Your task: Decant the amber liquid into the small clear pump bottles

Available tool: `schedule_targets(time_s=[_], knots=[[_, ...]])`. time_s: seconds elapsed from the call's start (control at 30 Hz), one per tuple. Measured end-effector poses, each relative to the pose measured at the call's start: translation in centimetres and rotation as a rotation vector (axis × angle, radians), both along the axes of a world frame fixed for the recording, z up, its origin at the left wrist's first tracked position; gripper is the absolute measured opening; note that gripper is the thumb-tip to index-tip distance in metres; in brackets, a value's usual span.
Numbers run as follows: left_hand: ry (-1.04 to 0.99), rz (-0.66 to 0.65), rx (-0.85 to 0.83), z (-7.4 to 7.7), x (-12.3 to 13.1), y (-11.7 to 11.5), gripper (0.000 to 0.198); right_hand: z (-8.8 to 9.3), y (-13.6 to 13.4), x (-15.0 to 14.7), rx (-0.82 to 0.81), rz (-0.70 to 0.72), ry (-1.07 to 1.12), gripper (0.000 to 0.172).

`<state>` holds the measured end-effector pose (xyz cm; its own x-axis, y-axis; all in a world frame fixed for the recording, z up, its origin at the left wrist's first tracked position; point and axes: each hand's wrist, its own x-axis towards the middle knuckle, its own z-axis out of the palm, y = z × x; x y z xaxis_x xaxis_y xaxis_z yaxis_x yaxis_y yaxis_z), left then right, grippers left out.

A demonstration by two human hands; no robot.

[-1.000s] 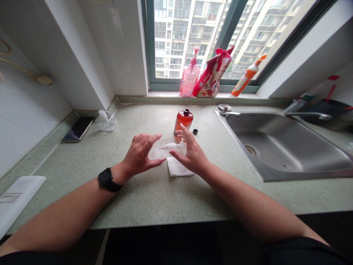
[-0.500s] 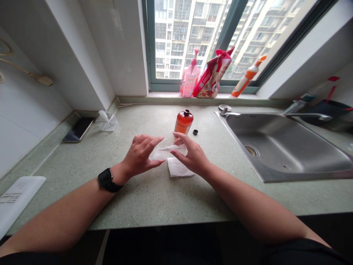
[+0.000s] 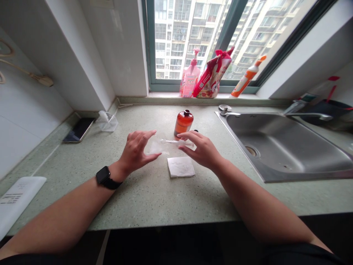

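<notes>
My left hand (image 3: 136, 150), with a black watch on its wrist, curls around a crumpled clear plastic wrapper (image 3: 153, 148) between fingers and thumb. My right hand (image 3: 204, 149) pinches the end of a thin clear and white pump tube (image 3: 173, 141) that sticks out of the wrapper toward the right. Both hands hover just above the green speckled counter (image 3: 154, 198). Right behind them stands an amber bottle (image 3: 183, 123) with its neck uncapped. A small black cap (image 3: 196, 131) lies beside it. A folded white tissue (image 3: 180, 166) lies flat below my right hand.
A steel sink (image 3: 289, 147) with a tap fills the right. On the windowsill stand a pink pump bottle (image 3: 190, 77), a red bag (image 3: 212, 73) and an orange-capped bottle (image 3: 246, 77). A phone (image 3: 78, 129), a clear bag (image 3: 106, 120) and a white device (image 3: 16, 198) lie at left.
Both hands have lifted and moved apart toward the bottle. The tube has slid further out of the wrapper, and the tissue is uncovered.
</notes>
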<state>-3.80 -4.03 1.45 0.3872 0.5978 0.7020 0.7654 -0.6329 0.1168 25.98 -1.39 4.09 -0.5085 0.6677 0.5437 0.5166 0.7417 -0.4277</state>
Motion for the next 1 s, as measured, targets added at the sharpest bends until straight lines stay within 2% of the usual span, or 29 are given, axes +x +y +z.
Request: schedule_targets(time_s=[0.27, 0.37, 0.43, 0.53, 0.63, 0.7, 0.83, 1.0], knots=[[-0.046, 0.002, -0.059, -0.2, -0.3, 0.3, 0.071, -0.1, 1.0, 1.1, 0.009, -0.019, -0.181, 0.019], [-0.083, -0.007, -0.080, -0.2, -0.3, 0.4, 0.071, 0.1, 1.2, 1.3, -0.008, -0.026, -0.173, 0.018], [-0.124, -0.006, -0.106, -0.1, -0.4, 0.4, 0.070, 0.5, 1.4, 1.6, -0.033, -0.020, -0.092, 0.016], [-0.202, -0.009, -0.176, 0.0, -0.4, 0.5, 0.068, 1.2, 2.2, 2.8, -0.097, -0.038, 0.181, 0.020], [-0.274, -0.017, -0.246, -0.1, -0.5, 0.7, 0.068, 1.5, 3.7, 5.1, -0.176, -0.152, 0.458, 0.032], [-0.301, -0.020, -0.268, -0.2, -0.6, 0.8, 0.069, 1.3, 5.0, 6.8, -0.194, -0.243, 0.505, 0.035], [-0.309, -0.022, -0.279, -0.4, -0.7, 1.0, 0.070, 0.5, 7.1, 9.5, -0.184, -0.414, 0.352, 0.033], [-0.296, -0.010, -0.267, -0.5, -1.0, 1.0, 0.070, -1.1, 8.2, 10.9, -0.173, -0.655, -0.049, 0.025]])
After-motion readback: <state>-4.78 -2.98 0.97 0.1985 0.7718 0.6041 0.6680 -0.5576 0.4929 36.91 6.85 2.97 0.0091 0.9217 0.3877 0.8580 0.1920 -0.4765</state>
